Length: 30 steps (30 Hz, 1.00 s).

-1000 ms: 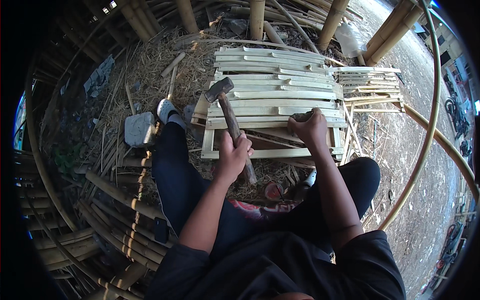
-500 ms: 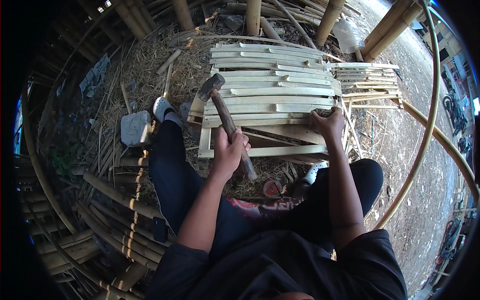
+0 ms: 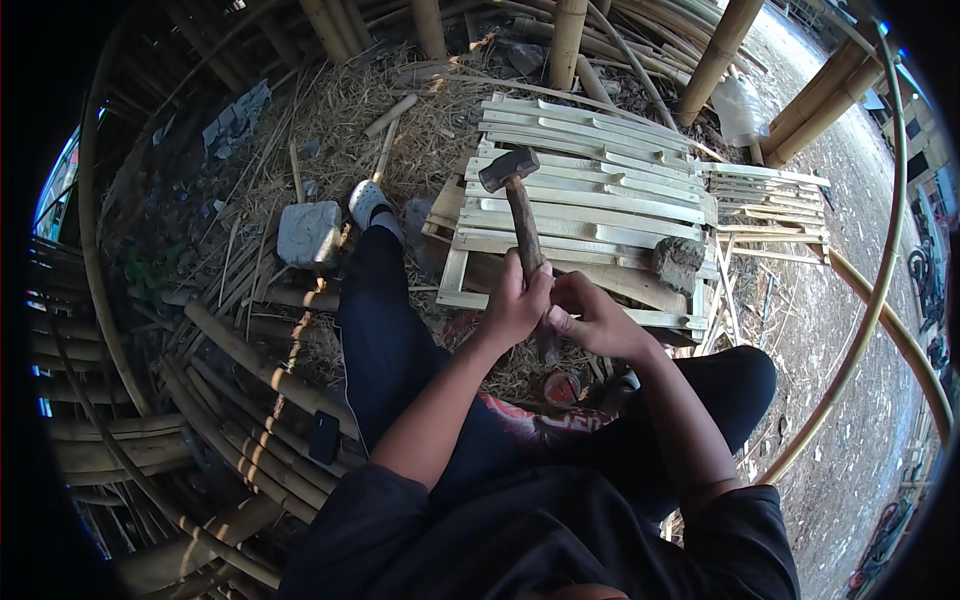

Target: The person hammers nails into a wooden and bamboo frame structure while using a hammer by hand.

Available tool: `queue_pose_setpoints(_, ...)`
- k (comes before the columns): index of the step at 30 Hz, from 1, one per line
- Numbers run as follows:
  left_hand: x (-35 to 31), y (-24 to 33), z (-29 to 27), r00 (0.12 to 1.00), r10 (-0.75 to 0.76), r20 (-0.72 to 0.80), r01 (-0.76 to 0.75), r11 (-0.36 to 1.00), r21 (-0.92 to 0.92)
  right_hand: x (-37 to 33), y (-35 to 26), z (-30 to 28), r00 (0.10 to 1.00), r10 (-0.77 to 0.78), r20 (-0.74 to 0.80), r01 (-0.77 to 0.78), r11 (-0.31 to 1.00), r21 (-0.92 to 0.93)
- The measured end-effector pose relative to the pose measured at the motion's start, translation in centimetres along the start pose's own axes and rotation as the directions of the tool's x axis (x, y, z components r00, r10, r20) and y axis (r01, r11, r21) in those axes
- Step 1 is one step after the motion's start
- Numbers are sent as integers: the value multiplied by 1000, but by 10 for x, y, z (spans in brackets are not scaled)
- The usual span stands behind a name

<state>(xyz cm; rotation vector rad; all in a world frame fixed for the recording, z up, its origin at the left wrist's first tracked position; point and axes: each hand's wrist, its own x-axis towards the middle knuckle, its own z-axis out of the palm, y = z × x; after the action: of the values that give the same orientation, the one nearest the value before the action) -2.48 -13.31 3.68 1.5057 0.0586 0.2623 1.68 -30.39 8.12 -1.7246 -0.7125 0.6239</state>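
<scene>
My left hand is closed round the wooden handle of a hammer, whose dark metal head points up and away over the slatted bamboo panel. Right beside it, my right hand has its fingers bent in, thumb and fingertips close against the left hand and the handle. Whatever they may pinch is hidden. A rough grey stone rests on the panel's near right part. Pale split slats run across the panel, with a wider gap near its front edge showing a board beneath.
A pale block lies left of my foot. Bamboo poles are piled at lower left. A smaller slatted piece adjoins the panel at right. A red container sits between my legs. A curved bamboo strip arches at right.
My right hand has let go of the stone, leaving it on the panel, and has come left to meet my left hand at the hammer. The whole view has shifted, scene moving rightward.
</scene>
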Motion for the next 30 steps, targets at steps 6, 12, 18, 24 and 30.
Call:
queue_pose_setpoints(6, 1, 23, 0, 989, 102, 109, -105, 994, 25, 8, -38, 14, 937, 108, 333, -276, 811, 515)
queue_pose_setpoints(12, 18, 72, -69, 968, -107, 226, 6, 912, 409, 22, -67, -26, 897, 435, 77, -439, 858, 268)
queue_pose_setpoints(18, 23, 38, -173, 995, -51, -84, 91, 799, 594, 42, -30, -49, 926, 376, 24, -377, 923, 84)
queue_pose_setpoints(24, 40, -35, -169, 816, -552, -172, 566, 824, 39, 48, -15, -40, 853, 513, -97, -522, 840, -149)
queue_pose_setpoints(30, 47, -79, -150, 871, -471, -140, 490, 854, 175, 52, -1, -25, 886, 462, -29, -450, 844, -292)
